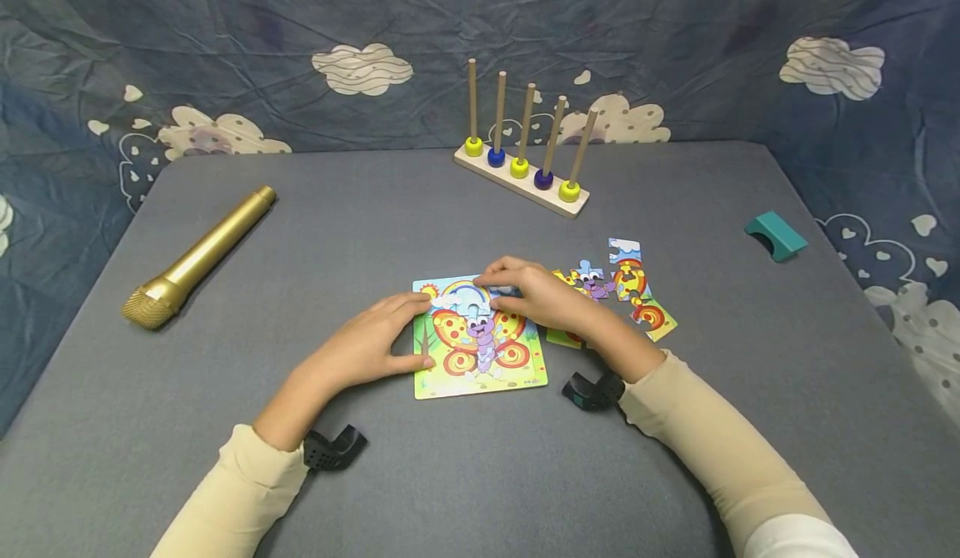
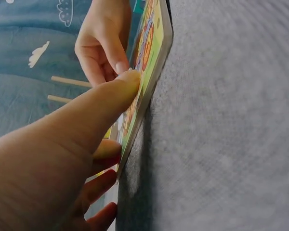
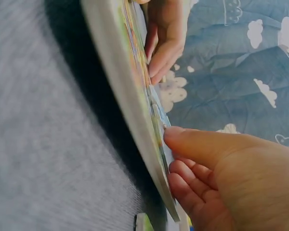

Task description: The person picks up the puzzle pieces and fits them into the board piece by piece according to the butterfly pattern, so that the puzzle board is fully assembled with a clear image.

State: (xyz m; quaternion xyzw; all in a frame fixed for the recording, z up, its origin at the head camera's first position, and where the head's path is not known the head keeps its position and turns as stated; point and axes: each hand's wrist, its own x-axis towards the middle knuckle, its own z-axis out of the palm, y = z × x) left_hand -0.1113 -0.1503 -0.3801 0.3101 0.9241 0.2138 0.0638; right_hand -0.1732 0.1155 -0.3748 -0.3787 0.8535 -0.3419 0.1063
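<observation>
A square butterfly puzzle board (image 1: 480, 379) lies on the table in front of the person. The left hand (image 1: 378, 337) rests at its left side; its extended thumb presses the printed face, as the left wrist view shows, and the other fingers lie along the upper left edge. At the top of the board, the right hand (image 1: 528, 291) pinches a rainbow-and-cloud puzzle piece (image 1: 471, 296) between thumb and index finger. In the right wrist view the right thumb (image 3: 176, 134) touches the board's upper surface, where a piece edge stands slightly raised.
Loose puzzle pieces (image 1: 630, 279) lie right of the board, some partly under the right forearm. Behind stands a wooden peg stacker (image 1: 521, 183) with yellow and blue beads. A gold microphone (image 1: 206, 249) lies at left, a teal arch block (image 1: 777, 235) at far right.
</observation>
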